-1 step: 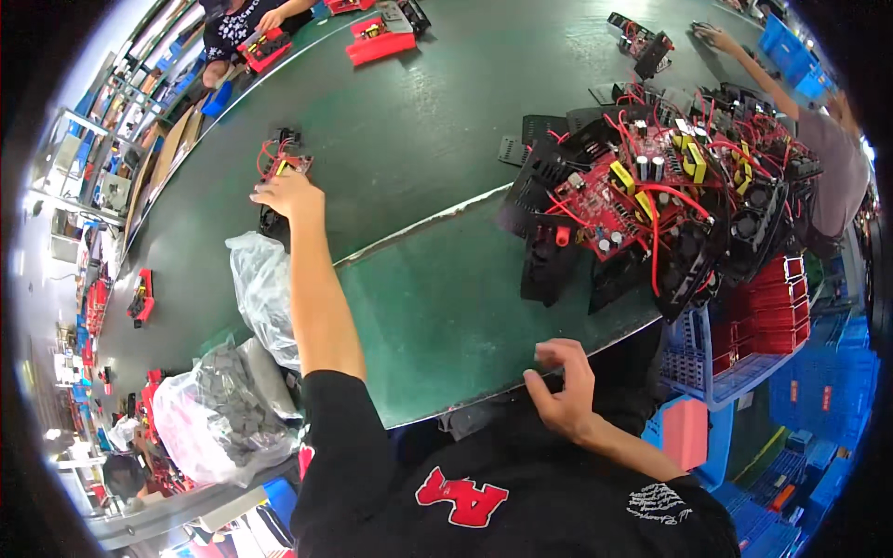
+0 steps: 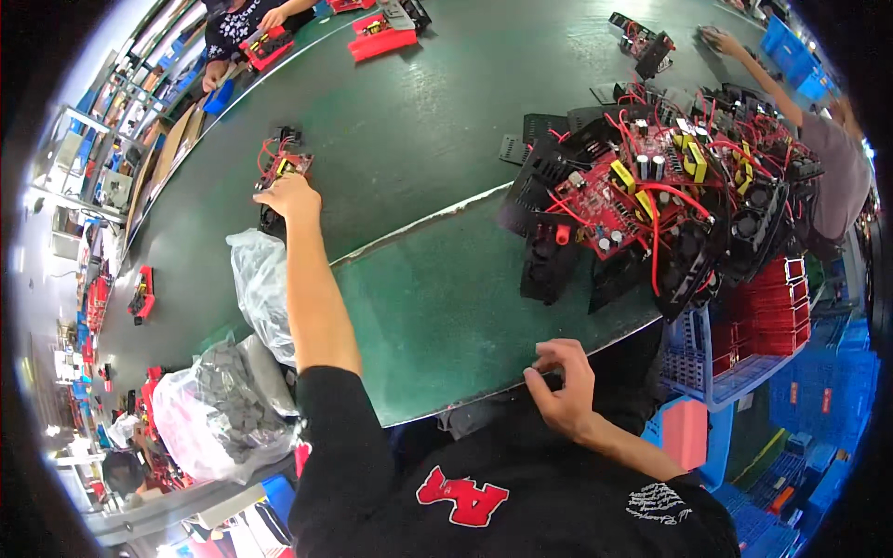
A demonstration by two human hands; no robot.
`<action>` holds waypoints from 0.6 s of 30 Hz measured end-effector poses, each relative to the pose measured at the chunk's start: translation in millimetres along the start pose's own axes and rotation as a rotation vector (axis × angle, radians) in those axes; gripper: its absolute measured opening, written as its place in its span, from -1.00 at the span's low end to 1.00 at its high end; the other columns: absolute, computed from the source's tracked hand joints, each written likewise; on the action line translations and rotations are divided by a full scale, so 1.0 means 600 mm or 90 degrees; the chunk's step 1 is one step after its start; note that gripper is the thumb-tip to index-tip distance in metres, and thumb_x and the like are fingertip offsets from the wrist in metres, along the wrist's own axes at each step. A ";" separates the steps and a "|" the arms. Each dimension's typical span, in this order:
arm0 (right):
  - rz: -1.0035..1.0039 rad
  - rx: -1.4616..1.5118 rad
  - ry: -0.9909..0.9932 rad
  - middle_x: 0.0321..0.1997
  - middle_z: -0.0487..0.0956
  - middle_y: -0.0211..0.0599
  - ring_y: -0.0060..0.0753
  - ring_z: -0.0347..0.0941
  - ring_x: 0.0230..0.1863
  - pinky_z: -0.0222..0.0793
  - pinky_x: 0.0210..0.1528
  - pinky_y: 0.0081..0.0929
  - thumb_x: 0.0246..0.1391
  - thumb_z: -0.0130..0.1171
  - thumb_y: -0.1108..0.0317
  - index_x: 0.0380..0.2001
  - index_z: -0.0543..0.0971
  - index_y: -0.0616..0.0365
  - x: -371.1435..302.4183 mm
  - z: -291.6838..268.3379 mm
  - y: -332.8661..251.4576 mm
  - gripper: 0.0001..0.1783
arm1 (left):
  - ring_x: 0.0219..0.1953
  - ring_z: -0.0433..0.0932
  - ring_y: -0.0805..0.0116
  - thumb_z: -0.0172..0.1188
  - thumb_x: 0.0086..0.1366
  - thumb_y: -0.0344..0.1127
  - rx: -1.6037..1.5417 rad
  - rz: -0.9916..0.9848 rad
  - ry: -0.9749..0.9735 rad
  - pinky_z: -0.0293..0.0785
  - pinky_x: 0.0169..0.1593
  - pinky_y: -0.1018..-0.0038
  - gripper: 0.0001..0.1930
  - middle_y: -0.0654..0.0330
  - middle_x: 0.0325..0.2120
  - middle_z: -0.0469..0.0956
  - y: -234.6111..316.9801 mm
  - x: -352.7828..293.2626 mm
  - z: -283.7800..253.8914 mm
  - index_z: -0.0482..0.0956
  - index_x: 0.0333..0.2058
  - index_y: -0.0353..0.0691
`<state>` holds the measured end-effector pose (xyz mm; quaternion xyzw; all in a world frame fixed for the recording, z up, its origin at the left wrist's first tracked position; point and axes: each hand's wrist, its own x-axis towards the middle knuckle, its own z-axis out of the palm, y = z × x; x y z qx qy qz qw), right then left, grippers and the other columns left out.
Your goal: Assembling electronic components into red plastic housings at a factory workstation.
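My left hand (image 2: 290,195) reaches far out over a circuit board unit (image 2: 284,160) with red wires and a yellow part. Its fingers bend over the middle of the unit, and some fingertips are hidden. A black section of the unit shows below the hand. Close to my body, my right hand (image 2: 566,389) hovers by the table's front edge, thumb and fingers apart, holding nothing. To its upper right lies a large pile of similar units (image 2: 605,200), with red boards, black perforated covers, fans and thick red wires.
Clear plastic bags (image 2: 260,288), one with grey pieces (image 2: 233,400), lie by my left arm. A blue crate (image 2: 744,377) holding red parts stands at right. Across the green table (image 2: 446,121), other people handle units; a red-cased unit (image 2: 381,39) sits at the far side.
My left hand has shifted very slightly over the unit. My right hand and the pile look the same.
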<state>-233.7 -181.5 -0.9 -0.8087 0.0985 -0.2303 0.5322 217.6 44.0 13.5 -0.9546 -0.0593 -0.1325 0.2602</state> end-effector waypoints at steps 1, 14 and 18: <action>0.004 0.032 -0.033 -0.17 0.47 -0.17 -0.45 0.43 -0.36 0.38 -0.32 -0.54 -0.12 0.27 0.59 -0.13 0.46 0.24 -0.004 0.003 0.005 -0.59 | -0.11 0.60 0.11 0.23 0.11 -0.08 -0.029 0.060 -0.035 0.30 0.13 0.01 -0.64 0.04 -0.16 0.61 -0.049 0.033 0.050 0.59 -0.19 -0.18; -0.027 0.086 -0.112 -0.09 0.50 -0.19 -0.42 0.50 -0.18 0.42 -0.21 -0.55 0.00 0.24 0.53 -0.10 0.49 0.21 0.068 -0.018 -0.054 -0.66 | -0.67 0.35 0.56 0.17 0.10 0.13 -1.158 -0.064 -0.155 0.21 -0.57 0.61 -0.52 0.36 -0.71 0.38 -0.134 -0.103 -0.282 0.47 -0.67 -0.22; -0.227 0.098 0.004 0.04 0.44 -0.21 -0.27 0.49 -0.06 0.42 -0.07 -0.42 -0.11 0.39 0.39 0.11 0.37 0.11 0.148 -0.017 -0.147 -0.33 | -0.10 0.53 0.45 0.22 0.12 0.07 -1.206 -0.009 -0.024 0.32 0.06 0.61 -0.43 0.00 -0.27 0.60 -0.155 -0.282 -0.326 0.61 -0.08 -0.33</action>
